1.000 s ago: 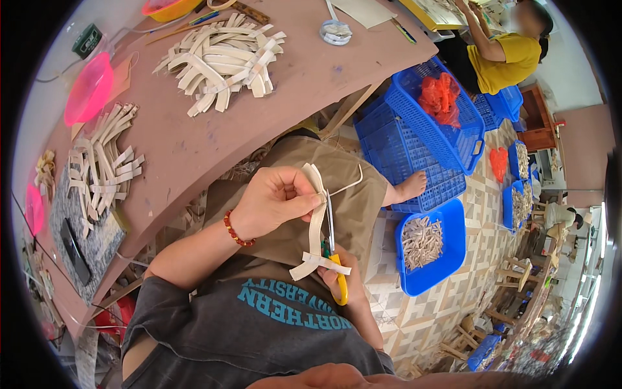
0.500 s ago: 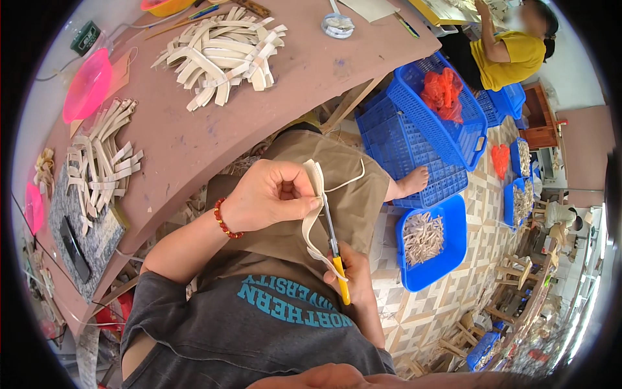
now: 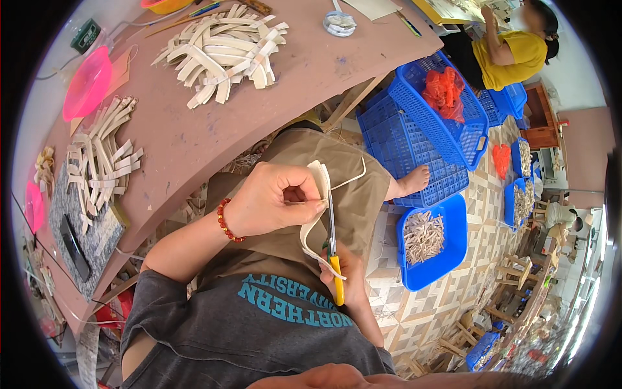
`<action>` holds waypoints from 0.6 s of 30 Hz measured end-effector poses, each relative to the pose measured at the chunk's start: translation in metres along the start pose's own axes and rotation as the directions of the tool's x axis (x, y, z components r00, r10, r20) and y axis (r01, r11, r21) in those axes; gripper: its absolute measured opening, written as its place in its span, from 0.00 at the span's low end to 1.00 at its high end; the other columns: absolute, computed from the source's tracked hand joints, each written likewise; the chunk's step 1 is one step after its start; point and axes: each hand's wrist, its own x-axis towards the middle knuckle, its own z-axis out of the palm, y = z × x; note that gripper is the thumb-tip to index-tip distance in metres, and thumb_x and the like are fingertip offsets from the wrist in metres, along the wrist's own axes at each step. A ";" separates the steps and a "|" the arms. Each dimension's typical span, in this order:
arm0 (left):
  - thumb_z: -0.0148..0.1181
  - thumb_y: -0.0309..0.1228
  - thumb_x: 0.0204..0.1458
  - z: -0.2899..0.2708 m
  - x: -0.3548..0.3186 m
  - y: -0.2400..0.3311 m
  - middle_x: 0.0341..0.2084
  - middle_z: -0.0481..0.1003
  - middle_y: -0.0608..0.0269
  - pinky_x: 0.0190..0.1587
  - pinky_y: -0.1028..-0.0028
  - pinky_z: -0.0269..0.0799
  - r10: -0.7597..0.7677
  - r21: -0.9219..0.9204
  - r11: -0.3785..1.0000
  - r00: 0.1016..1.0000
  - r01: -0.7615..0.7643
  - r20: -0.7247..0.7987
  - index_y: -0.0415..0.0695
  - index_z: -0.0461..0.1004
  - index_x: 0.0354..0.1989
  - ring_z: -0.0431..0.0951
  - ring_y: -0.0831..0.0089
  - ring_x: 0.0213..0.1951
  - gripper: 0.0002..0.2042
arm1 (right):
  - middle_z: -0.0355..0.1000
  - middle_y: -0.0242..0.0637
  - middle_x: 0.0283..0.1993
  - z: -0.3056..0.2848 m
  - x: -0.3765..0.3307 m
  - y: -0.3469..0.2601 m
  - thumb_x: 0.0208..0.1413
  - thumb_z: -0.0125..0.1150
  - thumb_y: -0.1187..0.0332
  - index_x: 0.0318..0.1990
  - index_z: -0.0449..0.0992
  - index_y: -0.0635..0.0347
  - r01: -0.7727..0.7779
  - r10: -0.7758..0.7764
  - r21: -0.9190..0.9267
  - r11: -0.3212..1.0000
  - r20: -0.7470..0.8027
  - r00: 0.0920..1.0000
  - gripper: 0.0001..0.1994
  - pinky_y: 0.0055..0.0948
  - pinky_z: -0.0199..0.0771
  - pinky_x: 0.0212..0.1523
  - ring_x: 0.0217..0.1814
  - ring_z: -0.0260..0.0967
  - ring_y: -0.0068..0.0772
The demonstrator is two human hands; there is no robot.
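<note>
Head view: brown table (image 3: pixel 194 139), seemingly tiled floor (image 3: pixel 421 311)

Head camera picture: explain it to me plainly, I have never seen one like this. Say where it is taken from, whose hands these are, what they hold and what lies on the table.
The camera sits on a person's head and looks down, so the round, bent edges come from its wide lens. No machine is here, only two bare hands. The left hand, with a red bead bracelet, pinches a pale strip over the lap. The right hand holds yellow-handled scissors at that strip. On the brown table lie two piles of similar pale strips, a pink bowl and a roll of tape. Blue baskets stand on the tiled floor, and another person in yellow works further off.
</note>
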 end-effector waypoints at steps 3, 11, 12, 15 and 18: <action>0.60 0.19 0.47 0.000 0.000 -0.001 0.24 0.73 0.68 0.32 0.83 0.70 0.006 -0.032 0.999 1.000 -0.006 -0.001 0.39 0.70 0.24 0.72 0.86 0.29 0.05 | 0.65 0.36 0.19 0.002 -0.001 0.006 0.41 0.67 0.59 0.29 0.67 0.62 -0.008 0.008 0.037 0.999 -0.012 1.000 0.18 0.26 0.65 0.26 0.21 0.63 0.26; 0.59 0.21 0.50 0.008 0.008 -0.016 0.30 0.72 0.68 0.36 0.83 0.69 0.018 -0.499 0.864 0.995 -0.064 -0.096 0.42 0.64 0.36 0.72 0.84 0.32 0.10 | 0.62 0.25 0.24 0.003 -0.001 0.005 0.37 0.60 0.33 0.29 0.67 0.62 -0.092 0.094 0.157 0.983 -0.002 0.996 0.35 0.16 0.58 0.23 0.25 0.58 0.14; 0.59 0.21 0.50 0.008 0.008 -0.018 0.28 0.71 0.68 0.34 0.82 0.69 0.027 -0.516 0.854 0.997 -0.064 -0.078 0.42 0.65 0.34 0.72 0.83 0.30 0.08 | 0.62 0.26 0.24 0.003 0.000 0.003 0.38 0.60 0.32 0.29 0.67 0.62 -0.081 0.083 0.154 0.985 -0.005 0.997 0.35 0.16 0.57 0.23 0.24 0.58 0.14; 0.59 0.21 0.50 0.009 0.007 -0.018 0.28 0.71 0.69 0.35 0.82 0.69 0.022 -0.433 0.900 0.997 -0.054 -0.077 0.42 0.65 0.32 0.71 0.83 0.31 0.08 | 0.62 0.27 0.23 0.005 0.001 -0.001 0.38 0.58 0.31 0.29 0.66 0.62 -0.143 0.146 0.178 0.974 -0.004 0.989 0.36 0.16 0.57 0.22 0.24 0.58 0.14; 0.59 0.20 0.49 0.009 0.008 -0.016 0.29 0.70 0.70 0.36 0.82 0.68 0.042 -0.396 0.912 0.986 -0.105 -0.164 0.42 0.66 0.31 0.71 0.84 0.32 0.07 | 0.62 0.31 0.24 0.000 -0.002 0.007 0.45 0.58 0.47 0.29 0.66 0.62 -0.091 0.082 0.250 0.964 0.045 0.996 0.23 0.20 0.59 0.26 0.25 0.58 0.20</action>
